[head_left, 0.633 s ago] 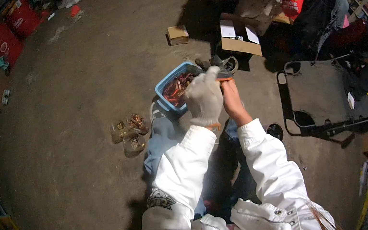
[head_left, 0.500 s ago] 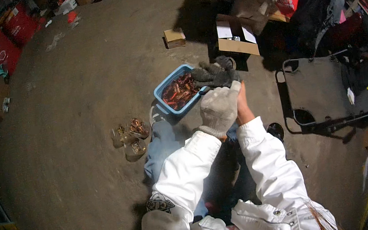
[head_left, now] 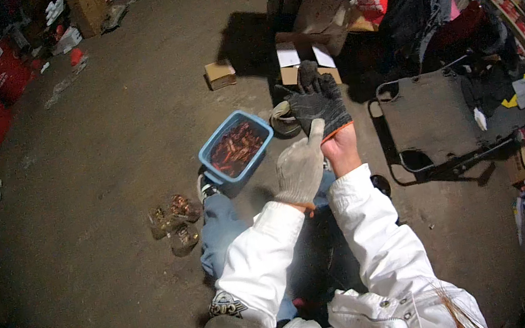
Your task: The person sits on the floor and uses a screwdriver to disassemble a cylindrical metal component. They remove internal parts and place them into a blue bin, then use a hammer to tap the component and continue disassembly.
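My left hand (head_left: 299, 173) in its pale knit glove (head_left: 295, 186) rests against the base of my right hand (head_left: 323, 111), thumb on the dark glove (head_left: 327, 99) beside its orange cuff (head_left: 339, 131); with its fingers mostly hidden, I cannot tell whether they pinch. The contact seems to brace the cuff. Going rightward, clear containers (head_left: 184, 239) stand beside my left leg (head_left: 222, 223), probably for easy reach, as does the blue basin (head_left: 251, 168) of reddish-brown pieces (head_left: 236, 149) ahead. The dark glove covers my right hand, fingers extended, nothing visible in them, raised before the cardboard box (head_left: 290, 76), apparently exposing the wrist. Farther right, well apart, stands the folding cot (head_left: 436, 124).
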The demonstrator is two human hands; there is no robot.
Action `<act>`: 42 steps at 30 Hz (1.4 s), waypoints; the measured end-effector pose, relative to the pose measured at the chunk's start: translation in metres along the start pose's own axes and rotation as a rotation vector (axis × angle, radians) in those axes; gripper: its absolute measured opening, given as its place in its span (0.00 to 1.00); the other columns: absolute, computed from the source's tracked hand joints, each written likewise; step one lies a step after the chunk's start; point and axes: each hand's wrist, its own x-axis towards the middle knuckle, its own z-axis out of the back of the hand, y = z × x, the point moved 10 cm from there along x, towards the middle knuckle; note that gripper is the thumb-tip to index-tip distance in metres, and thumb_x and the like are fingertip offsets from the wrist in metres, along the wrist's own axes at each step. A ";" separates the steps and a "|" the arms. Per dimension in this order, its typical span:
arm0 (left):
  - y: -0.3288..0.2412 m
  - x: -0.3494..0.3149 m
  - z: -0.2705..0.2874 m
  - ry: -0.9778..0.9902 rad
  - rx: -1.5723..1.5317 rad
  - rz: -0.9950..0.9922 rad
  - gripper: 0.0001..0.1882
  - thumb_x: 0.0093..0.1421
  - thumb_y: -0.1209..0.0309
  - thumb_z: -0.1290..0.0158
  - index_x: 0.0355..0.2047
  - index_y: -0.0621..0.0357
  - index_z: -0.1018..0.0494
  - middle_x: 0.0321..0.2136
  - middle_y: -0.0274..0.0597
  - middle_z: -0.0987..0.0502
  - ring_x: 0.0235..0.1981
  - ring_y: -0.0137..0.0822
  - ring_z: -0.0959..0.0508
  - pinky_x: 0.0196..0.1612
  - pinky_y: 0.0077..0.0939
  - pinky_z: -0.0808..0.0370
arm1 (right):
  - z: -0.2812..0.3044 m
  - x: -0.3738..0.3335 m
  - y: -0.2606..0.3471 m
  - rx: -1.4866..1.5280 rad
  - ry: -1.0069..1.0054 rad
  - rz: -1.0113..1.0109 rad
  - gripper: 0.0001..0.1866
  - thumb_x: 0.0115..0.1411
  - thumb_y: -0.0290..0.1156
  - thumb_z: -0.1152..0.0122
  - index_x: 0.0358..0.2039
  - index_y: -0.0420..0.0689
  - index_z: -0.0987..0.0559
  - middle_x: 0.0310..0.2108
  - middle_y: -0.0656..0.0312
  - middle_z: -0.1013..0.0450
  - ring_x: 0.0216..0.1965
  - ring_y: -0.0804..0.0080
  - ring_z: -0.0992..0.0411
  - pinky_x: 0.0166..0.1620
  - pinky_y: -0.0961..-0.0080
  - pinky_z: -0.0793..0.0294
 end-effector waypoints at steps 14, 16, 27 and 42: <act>0.006 -0.005 -0.016 0.140 -0.239 0.111 0.26 0.59 0.69 0.53 0.59 0.50 0.38 0.25 0.49 0.23 0.28 0.48 0.21 0.31 0.42 0.25 | -0.002 0.000 0.004 0.130 0.121 -0.022 0.17 0.67 0.29 0.54 0.54 0.37 0.28 0.56 0.51 0.32 0.55 0.59 0.32 0.61 0.64 0.35; 0.010 -0.006 -0.018 0.171 -0.279 0.134 0.26 0.60 0.69 0.53 0.60 0.49 0.39 0.25 0.50 0.23 0.29 0.49 0.21 0.32 0.43 0.26 | -0.021 -0.003 -0.002 0.186 0.266 -0.086 0.18 0.66 0.28 0.53 0.54 0.37 0.29 0.56 0.51 0.33 0.56 0.58 0.33 0.62 0.63 0.36; 0.003 -0.022 -0.032 0.424 -0.496 0.265 0.26 0.62 0.64 0.59 0.62 0.45 0.41 0.30 0.64 0.24 0.35 0.61 0.23 0.40 0.52 0.29 | 0.032 -0.001 0.004 -0.144 -0.153 -0.040 0.21 0.66 0.38 0.56 0.55 0.40 0.30 0.56 0.54 0.33 0.53 0.54 0.33 0.57 0.59 0.33; 0.071 -0.020 -0.004 0.281 -0.415 0.541 0.23 0.59 0.50 0.53 0.33 0.61 0.27 0.33 0.58 0.23 0.38 0.54 0.23 0.43 0.42 0.28 | 0.008 -0.013 -0.043 -1.059 0.007 -0.095 0.33 0.60 0.49 0.47 0.59 0.39 0.35 0.60 0.53 0.39 0.60 0.54 0.40 0.62 0.60 0.44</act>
